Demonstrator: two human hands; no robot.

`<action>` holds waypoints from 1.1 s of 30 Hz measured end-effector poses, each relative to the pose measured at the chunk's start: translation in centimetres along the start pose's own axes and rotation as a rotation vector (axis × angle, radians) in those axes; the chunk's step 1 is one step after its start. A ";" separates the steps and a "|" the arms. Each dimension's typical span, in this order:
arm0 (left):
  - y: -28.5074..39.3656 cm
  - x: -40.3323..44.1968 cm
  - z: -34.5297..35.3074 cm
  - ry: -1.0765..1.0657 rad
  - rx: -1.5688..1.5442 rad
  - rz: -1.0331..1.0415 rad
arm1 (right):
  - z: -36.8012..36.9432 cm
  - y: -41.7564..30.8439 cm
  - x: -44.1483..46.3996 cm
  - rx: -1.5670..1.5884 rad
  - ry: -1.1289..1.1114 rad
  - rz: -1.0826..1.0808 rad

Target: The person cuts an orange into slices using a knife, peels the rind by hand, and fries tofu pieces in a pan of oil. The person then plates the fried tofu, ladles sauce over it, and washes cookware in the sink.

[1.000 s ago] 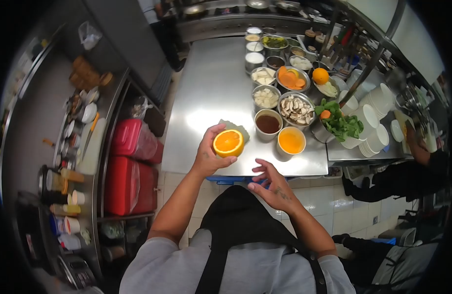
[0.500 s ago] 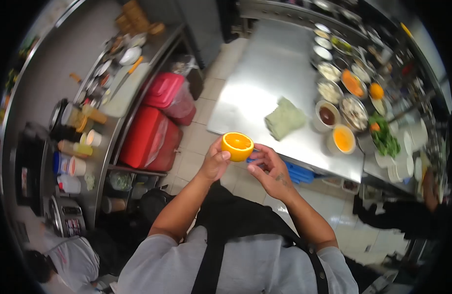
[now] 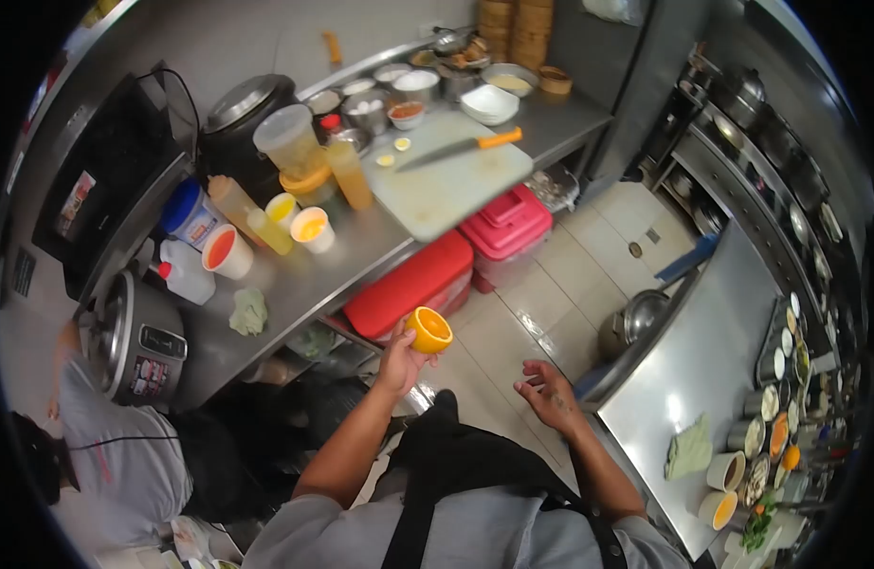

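Note:
A halved orange [image 3: 429,330] rests in my left hand [image 3: 401,362], cut face up, with the thumb and fingers around its peel. My right hand [image 3: 548,395] hangs apart from it over the floor, fingers loosely spread and holding nothing. Ahead on the left counter lies a white cutting board [image 3: 427,204]. On the board are a knife [image 3: 461,149] with an orange handle and pieces of what looks like boiled egg [image 3: 386,160].
Red bins [image 3: 413,284] stand under the left counter. Bottles and tubs, including a white cup [image 3: 313,230], line that counter. A steel table [image 3: 660,379] at right holds a green cloth [image 3: 688,449] and several bowls. A co-worker [image 3: 115,436] is at lower left.
My view has turned left toward the counter with the cutting board. The halved orange stays in my left hand. My right hand has moved away from it to the right.

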State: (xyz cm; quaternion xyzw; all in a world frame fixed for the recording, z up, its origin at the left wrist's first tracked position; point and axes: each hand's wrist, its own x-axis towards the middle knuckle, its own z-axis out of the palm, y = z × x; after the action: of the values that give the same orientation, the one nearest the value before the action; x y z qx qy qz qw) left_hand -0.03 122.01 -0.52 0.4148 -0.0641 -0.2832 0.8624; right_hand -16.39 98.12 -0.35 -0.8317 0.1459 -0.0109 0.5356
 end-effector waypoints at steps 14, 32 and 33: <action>5.8 14.9 -4.8 0.250 0.579 0.335 | -1.9 -1.5 25.7 -0.063 0.118 -0.177; -0.6 35.7 -2.1 0.921 1.082 0.499 | -8.1 -3.4 63.0 -1.082 -0.262 -0.806; -0.7 35.9 -2.1 0.948 0.957 0.589 | -8.4 -4.0 63.2 -1.060 -0.337 -0.805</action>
State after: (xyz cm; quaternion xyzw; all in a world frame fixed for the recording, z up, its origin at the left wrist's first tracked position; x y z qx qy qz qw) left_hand 30.19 103.64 -6.86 0.7892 0.0902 0.2291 0.5626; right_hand 43.60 76.11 -1.97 -0.9612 -0.2744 -0.0069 0.0258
